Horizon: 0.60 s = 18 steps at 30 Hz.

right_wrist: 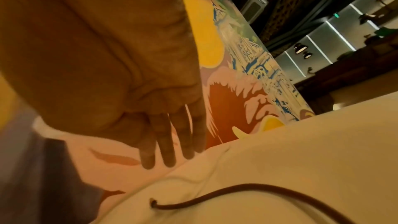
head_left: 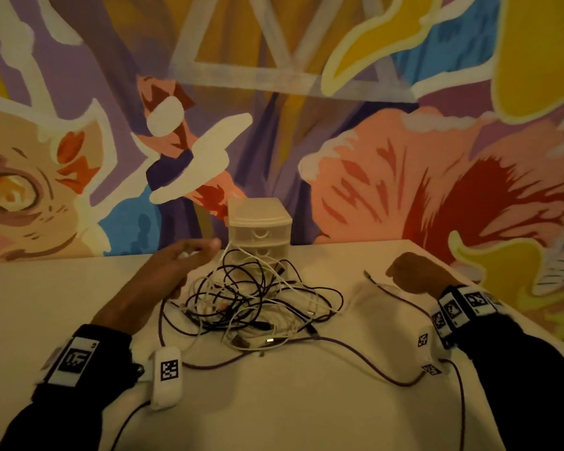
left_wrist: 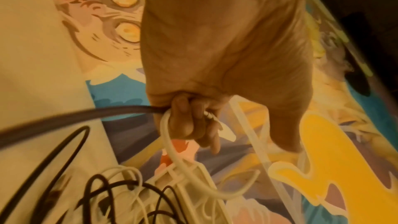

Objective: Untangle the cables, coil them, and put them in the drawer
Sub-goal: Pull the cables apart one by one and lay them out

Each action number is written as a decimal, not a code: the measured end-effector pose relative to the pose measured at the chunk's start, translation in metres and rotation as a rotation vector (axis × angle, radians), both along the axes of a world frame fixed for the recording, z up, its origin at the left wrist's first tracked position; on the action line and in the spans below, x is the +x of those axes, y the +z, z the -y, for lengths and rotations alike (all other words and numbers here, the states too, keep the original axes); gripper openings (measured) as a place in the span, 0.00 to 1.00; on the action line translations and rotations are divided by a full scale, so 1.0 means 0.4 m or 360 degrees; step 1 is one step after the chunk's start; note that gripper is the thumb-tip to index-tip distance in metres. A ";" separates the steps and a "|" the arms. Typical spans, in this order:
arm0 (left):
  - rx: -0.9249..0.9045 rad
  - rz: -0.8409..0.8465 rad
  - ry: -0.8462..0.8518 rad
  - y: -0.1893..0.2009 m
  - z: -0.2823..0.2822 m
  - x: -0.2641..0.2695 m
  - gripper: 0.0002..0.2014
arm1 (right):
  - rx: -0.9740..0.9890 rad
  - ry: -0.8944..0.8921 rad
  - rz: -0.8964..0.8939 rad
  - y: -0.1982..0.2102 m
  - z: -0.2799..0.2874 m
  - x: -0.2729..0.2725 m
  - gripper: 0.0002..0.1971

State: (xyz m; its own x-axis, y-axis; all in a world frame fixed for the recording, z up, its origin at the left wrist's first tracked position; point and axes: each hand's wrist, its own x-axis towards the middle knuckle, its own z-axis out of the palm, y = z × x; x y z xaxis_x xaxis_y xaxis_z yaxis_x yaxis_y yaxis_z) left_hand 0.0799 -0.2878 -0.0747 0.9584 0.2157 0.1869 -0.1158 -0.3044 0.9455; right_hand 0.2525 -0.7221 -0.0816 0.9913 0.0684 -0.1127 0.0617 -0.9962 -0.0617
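the left hand (left_wrist: 226, 54) was curled shut around two cables: a white cable (left_wrist: 170, 144) looping down from the fingers (left_wrist: 185, 125), and a dark cable (left_wrist: 64, 117) running off to the side. both led into the tangle of cables (head_left: 258, 301) lying on the white table (head_left: 306, 402), just in front of the small drawer unit (head_left: 259, 229), whose drawers appeared closed, though the view was dim. the right hand (head_left: 411, 276) hovered above the table to the right of the tangle, fingers (right_wrist: 168, 142) extended and slightly apart, holding nothing. a loose dark cable end (right_wrist: 154, 204) lay on the table just below it, untouched.
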 end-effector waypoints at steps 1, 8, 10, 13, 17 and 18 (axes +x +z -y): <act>-0.0060 0.0052 0.0017 0.016 0.004 -0.006 0.24 | 0.0116 0.0063 0.0118 0.010 -0.027 -0.021 0.14; -0.0869 0.0483 -0.0311 0.168 0.057 -0.040 0.16 | 0.1223 0.1019 0.0170 0.167 -0.370 -0.270 0.45; -0.0906 0.0552 -0.0421 0.210 0.074 -0.055 0.18 | 0.1028 0.1263 -0.0059 0.198 -0.459 -0.322 0.55; -0.0920 0.0626 -0.0471 0.261 0.085 -0.074 0.17 | 0.0747 0.1384 -0.0204 0.194 -0.551 -0.358 0.46; -0.0919 0.0763 -0.0386 0.297 0.055 -0.096 0.11 | 0.0682 0.1599 -0.0141 0.157 -0.588 -0.339 0.16; -0.0924 0.0795 -0.0362 0.302 0.043 -0.100 0.11 | 0.0699 0.1577 -0.0181 0.161 -0.582 -0.331 0.18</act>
State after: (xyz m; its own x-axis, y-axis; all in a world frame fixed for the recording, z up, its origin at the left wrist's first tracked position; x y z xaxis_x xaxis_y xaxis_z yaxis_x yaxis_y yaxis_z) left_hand 0.0399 -0.3050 0.0460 0.8234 0.2194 0.5234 -0.5674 0.3026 0.7658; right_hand 0.1203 -0.4894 -0.0173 0.4590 0.8879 0.0290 0.7964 -0.3968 -0.4565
